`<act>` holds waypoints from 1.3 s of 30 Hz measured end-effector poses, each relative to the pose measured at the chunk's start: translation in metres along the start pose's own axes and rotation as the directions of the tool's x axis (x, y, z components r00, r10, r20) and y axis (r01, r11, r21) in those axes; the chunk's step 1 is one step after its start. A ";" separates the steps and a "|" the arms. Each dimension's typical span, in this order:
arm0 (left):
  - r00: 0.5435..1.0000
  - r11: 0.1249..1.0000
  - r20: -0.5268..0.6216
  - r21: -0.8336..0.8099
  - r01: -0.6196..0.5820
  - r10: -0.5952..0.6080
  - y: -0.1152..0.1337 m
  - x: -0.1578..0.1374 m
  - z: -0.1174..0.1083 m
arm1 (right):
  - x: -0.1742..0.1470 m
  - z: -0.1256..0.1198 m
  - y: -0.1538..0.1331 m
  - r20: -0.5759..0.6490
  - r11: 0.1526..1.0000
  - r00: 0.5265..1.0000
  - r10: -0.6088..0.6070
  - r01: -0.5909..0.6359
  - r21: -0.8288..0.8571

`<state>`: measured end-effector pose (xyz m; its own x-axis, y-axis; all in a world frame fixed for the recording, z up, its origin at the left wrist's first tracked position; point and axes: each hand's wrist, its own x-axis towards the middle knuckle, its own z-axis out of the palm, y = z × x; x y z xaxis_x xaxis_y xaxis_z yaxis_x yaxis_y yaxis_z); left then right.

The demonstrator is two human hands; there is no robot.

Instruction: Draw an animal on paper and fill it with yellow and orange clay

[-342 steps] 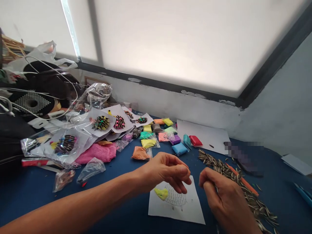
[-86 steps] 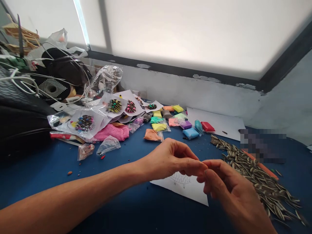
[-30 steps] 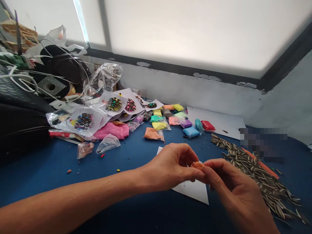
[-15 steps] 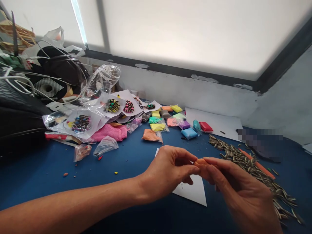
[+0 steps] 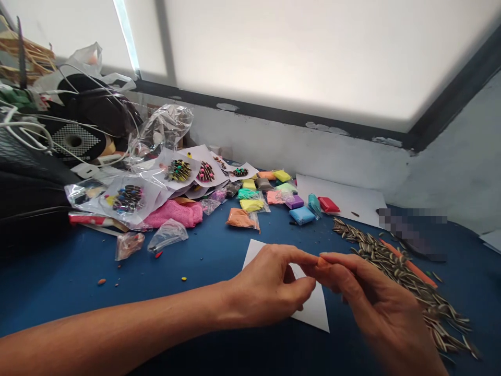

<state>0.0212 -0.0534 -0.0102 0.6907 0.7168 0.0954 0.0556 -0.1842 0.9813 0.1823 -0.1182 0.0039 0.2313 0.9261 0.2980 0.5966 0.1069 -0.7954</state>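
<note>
The left hand [image 5: 270, 286] drops its thumb off the orange lump [image 5: 322, 262]!
So the right hand's [image 5: 385, 305] pinching grip seemingly bears it; left grip gapes, forefinger reaching it.

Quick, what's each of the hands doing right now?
Left hand: loosely open, forefinger reaching to the orange lump.
Right hand: closed, pinching the orange lump.

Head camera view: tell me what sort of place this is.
Probably a craft corner, perhaps at home: there are packets of coloured, clay-like material, a heap of striped seeds and papers bearing seed designs.
</note>
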 end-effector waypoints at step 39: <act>0.980 0.939 0.087 -0.281 0.197 -0.180 -0.007 0.004 0.003 | 0.006 -0.004 0.010 0.235 0.997 0.969 -0.071 0.070 0.012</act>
<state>0.0259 -0.0514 -0.0168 0.7296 0.6769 -0.0976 -0.0143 0.1578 0.9874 0.1929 -0.1134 -0.0002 0.0011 0.9752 0.2215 0.6023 0.1761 -0.7786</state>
